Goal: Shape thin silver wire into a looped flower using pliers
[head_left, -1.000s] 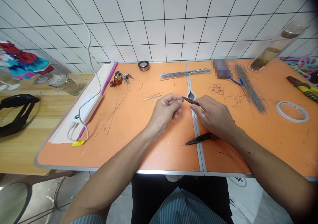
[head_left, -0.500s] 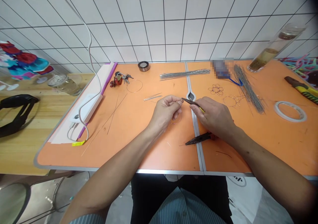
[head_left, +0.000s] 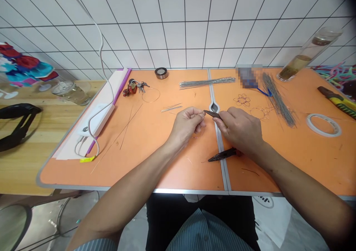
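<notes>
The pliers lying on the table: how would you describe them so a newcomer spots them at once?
Find the orange table and follow its grey seam to the near half. Just below the right hand, dark pliers lie across that seam, nose pointing left, handles partly hidden beneath the arm. Unlike the pointed tool gripped in that hand, these rest on the table.

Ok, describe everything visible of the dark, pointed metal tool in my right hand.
The dark, slim, pointed metal-looking tool juts from your right hand over the orange tabletop, its narrow tip angled left and slightly upward, close by your left hand. Its rear is hidden in the grip; whether the tip touches or clamps anything is too small to tell.
</notes>
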`<state>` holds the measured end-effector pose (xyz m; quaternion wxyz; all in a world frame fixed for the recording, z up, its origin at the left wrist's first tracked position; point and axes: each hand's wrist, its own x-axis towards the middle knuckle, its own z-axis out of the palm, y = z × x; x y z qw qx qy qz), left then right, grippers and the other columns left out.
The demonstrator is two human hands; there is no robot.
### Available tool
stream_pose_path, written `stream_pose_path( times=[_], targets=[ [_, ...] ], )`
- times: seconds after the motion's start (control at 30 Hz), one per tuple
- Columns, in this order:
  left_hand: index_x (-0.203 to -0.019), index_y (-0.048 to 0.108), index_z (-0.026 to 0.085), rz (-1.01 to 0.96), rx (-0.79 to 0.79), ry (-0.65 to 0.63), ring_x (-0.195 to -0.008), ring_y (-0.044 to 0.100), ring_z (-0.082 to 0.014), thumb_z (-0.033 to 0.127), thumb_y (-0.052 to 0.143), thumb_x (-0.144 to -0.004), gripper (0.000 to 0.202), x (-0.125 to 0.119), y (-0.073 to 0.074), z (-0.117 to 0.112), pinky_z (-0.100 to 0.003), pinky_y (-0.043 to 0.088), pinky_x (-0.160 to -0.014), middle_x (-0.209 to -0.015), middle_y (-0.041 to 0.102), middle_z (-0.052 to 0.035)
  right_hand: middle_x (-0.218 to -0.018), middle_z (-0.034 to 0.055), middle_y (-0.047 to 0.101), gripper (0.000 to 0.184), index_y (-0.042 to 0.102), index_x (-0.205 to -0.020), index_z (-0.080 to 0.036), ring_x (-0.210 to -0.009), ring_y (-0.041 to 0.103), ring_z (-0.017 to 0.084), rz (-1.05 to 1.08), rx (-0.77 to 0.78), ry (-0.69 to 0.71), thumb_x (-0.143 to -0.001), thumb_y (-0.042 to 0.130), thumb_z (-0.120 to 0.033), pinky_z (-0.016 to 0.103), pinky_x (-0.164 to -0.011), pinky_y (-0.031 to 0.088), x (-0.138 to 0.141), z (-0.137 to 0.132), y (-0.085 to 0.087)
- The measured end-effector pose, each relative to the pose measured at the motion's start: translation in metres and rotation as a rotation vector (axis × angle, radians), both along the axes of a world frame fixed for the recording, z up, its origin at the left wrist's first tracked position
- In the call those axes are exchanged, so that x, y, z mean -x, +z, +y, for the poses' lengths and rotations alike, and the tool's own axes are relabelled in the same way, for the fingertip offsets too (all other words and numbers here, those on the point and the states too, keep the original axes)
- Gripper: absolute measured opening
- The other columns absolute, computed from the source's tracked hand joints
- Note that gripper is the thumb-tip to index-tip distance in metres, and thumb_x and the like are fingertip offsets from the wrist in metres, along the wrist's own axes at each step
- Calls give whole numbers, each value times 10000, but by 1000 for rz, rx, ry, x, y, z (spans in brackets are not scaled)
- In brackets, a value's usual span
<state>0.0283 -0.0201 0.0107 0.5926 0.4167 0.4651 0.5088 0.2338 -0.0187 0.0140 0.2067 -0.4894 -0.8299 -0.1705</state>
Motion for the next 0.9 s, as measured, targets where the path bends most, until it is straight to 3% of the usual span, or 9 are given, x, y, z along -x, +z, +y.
stream_pose_path(
  times=[0.23, 0.43, 0.57, 0.73, 0.83, 0.9],
  targets=[
    [-842, 694, 164, -47, 30, 1, -482, 523, -68, 336, 832, -838, 221, 0, 1, 0, -204, 382, -494, -661, 700, -1, -826, 114, 678, 412, 711, -886, -199, -764, 545, 236, -60, -21, 1, -1159, 491, -416, 403, -620, 199, 0, -1, 1],
    [-928, 723, 151, -67, 35, -51, -522, 588, -86, 274, 779, -878, 144, 1, 2, 1, -207, 472, -540, -720, 741, -22, -825, 108, 686, 433, 716, -879, -192, -760, 550, 230, -80, -69, -6, -1165, 487, -422, 393, -616, 214, -1, 1, -2],
    [-910, 720, 155, -63, 34, -26, -488, 561, -78, 257, 770, -888, 116, 2, 2, 3, -200, 428, -504, -697, 731, -14, -849, 109, 713, 427, 724, -888, -188, -767, 577, 228, -7, -21, -5, -1157, 497, -430, 380, -631, 264, 2, 4, -6],
    [-924, 743, 154, -58, 28, 3, -472, 545, -74, 235, 736, -906, 83, 4, 4, 4, -201, 410, -494, -685, 717, -4, -852, 59, 715, 366, 699, -880, -213, -771, 605, 211, 330, 308, 47, -1132, 524, -413, 351, -638, 312, 3, 4, -3],
    [-946, 764, 158, -59, 21, 8, -476, 537, -71, 247, 748, -903, 100, 5, 4, 5, -203, 408, -499, -693, 714, 0, -715, 17, 636, 481, 662, -810, -221, -677, 574, 187, 592, 692, 134, -1139, 502, -533, 334, -645, 389, 0, 4, 1],
    [-949, 767, 160, -56, 22, 6, -481, 535, -71, 249, 752, -902, 102, 5, 3, 5, -204, 403, -498, -700, 716, -2, -709, 11, 641, 509, 709, -865, -216, -647, 601, 179, 789, 967, 167, -1116, 527, -620, 325, -639, 458, -1, 4, 4]
  ],
)
